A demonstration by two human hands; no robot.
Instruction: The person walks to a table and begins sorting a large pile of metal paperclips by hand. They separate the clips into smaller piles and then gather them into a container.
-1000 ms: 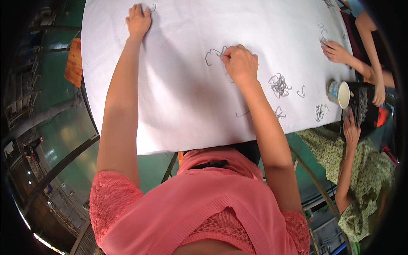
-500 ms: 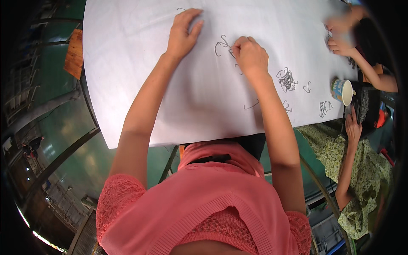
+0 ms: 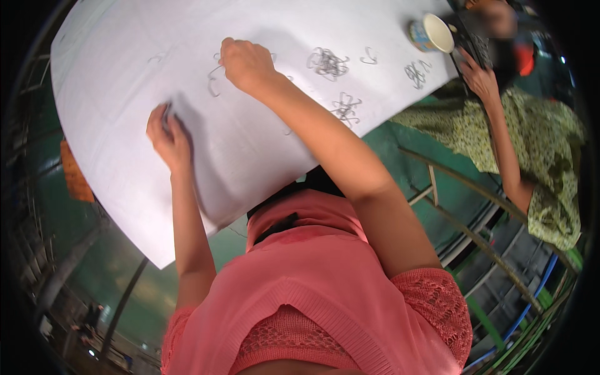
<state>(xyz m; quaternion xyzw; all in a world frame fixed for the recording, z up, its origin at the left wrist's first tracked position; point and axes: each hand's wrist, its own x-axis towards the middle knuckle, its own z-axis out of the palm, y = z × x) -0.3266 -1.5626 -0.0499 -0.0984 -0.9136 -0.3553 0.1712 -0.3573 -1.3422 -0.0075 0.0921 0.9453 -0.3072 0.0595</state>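
On the white tabletop (image 3: 125,69) lie thin, dark, bent wire hooks. My right hand (image 3: 247,65) is closed at the far middle, with fingertips pinched at a wire hook whose end shows beside them. Another wire hook (image 3: 213,83) lies just below those fingertips. Nearer to me on the left, my left hand (image 3: 167,140) rests with curled fingers parted from the thumb; a small dark spot at its fingertips is too blurred to make out. Right of my right hand sits a tangled pile of hooks (image 3: 327,64), and a second pile (image 3: 345,109) lies behind my right forearm.
A loose hook (image 3: 369,56) and a small cluster of hooks (image 3: 417,75) lie farther right. A paper cup (image 3: 431,34) stands near the right edge. Beside it, another person's hand (image 3: 480,78) reaches to a dark tray-like thing (image 3: 469,37). A faint hook (image 3: 156,58) lies far left.
My view has turned, so the table appears tilted and shifted left. My left hand has drawn back toward me, away from the far hook. My right hand stays by the same hooks.
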